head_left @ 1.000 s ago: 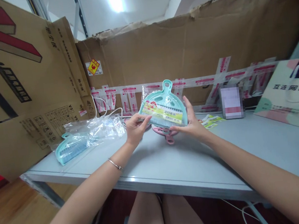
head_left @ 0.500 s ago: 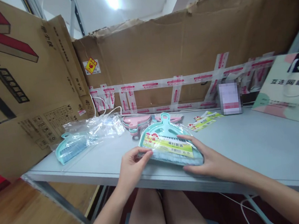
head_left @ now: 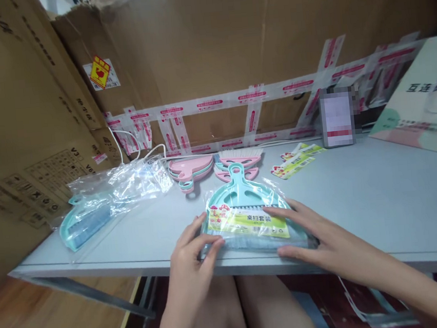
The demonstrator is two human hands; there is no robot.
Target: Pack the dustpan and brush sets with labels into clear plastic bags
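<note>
At the table's front edge lies a mint-green dustpan (head_left: 241,197) with a blue-bristled brush (head_left: 245,242) in it, both inside a clear plastic bag. A yellow-green printed card (head_left: 253,221) lies over the brush in the bag, and the dustpan's ringed handle points away from me. My left hand (head_left: 194,256) is closed on the bag's left edge, thumb and fingers pinched together. My right hand (head_left: 312,230) grips the right side of the bagged set, thumb at the front and fingers across the top.
Another bagged mint dustpan set (head_left: 89,225) lies at the left. Behind stand stacked pink and mint dustpans (head_left: 191,167), pink brushes (head_left: 241,160) and several loose cards (head_left: 297,160). A blurred-out phone-like screen (head_left: 337,119) stands before the big cardboard box (head_left: 199,47).
The view has tilted down. The bagged dustpan set now lies flatter at the table edge, and my left fingers have spread further along its left side.
</note>
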